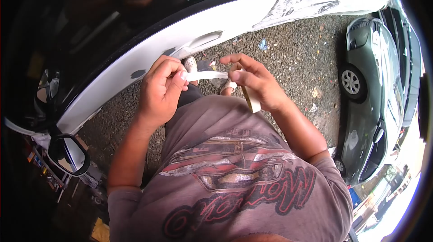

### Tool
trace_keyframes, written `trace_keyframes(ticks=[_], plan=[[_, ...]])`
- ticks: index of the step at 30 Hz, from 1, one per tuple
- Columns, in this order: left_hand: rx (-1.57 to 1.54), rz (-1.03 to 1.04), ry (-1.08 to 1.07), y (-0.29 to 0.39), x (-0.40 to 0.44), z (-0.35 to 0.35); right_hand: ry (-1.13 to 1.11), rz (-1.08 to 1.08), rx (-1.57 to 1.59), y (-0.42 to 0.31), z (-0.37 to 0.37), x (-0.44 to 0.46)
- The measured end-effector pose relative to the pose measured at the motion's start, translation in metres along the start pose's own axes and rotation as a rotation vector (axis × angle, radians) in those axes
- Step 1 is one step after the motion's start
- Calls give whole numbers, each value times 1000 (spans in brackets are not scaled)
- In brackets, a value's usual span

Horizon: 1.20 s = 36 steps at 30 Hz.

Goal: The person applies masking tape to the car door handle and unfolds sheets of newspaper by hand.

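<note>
Between my hands a short white strip of tape (206,75) is stretched level in front of my belly. My left hand (163,86) pinches its free end between thumb and forefinger. The tape roll (254,102) sits in my right hand (257,81), tilted, with part of it hidden by the fingers. My right thumb rests where the strip leaves the roll, and the forefinger is raised. Just beyond the hands is a white car door (225,14) with dark grey patches (138,74) on it.
Printed paper sheeting (300,2) covers the white car's panel at the upper right. A side mirror (68,155) juts out at lower left. The ground is gravel (297,48) with litter, including a blue scrap (263,44). A grey car (372,97) stands on the right.
</note>
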State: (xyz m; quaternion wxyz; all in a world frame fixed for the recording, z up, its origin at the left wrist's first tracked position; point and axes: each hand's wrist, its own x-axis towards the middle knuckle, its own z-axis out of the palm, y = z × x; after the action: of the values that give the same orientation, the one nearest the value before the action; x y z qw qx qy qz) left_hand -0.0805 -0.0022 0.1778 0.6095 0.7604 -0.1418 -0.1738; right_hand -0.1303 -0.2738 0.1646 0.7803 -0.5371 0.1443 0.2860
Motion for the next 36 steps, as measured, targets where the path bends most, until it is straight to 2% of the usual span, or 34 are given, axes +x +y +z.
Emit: trace_keyframes(ticks=[4, 6, 8, 10, 12, 14, 15, 20, 23, 25, 36], plan=[[22, -14, -31, -7, 9, 9, 10, -75, -58, 7, 2, 13], [11, -5, -7, -13, 14, 12, 87, 8, -22, 27, -13, 22], [-56, -169, 6, -22, 17, 13, 79, -37, -60, 60, -37, 34], [-79, -224, 72, -41, 20, 9, 300, 34, 7, 95, -58, 46], [125, -252, 95, -44, 25, 6, 362, 79, 45, 117, -68, 60], [245, -240, 25, -53, 28, 10, 432, 9, 192, 134, -62, 77], [313, -236, -5, -51, 32, 13, 454, -27, 129, 142, -57, 89], [442, -271, -59, -55, 47, 28, 422, -167, 304, 165, -24, 132], [410, -316, -56, -55, 51, 34, 447, -149, 309, 174, -17, 142], [410, -333, -63, -53, 53, 33, 501, -63, 357, 181, -24, 146], [394, -341, -108, -47, 61, 31, 484, -31, 492, 199, -24, 164]])
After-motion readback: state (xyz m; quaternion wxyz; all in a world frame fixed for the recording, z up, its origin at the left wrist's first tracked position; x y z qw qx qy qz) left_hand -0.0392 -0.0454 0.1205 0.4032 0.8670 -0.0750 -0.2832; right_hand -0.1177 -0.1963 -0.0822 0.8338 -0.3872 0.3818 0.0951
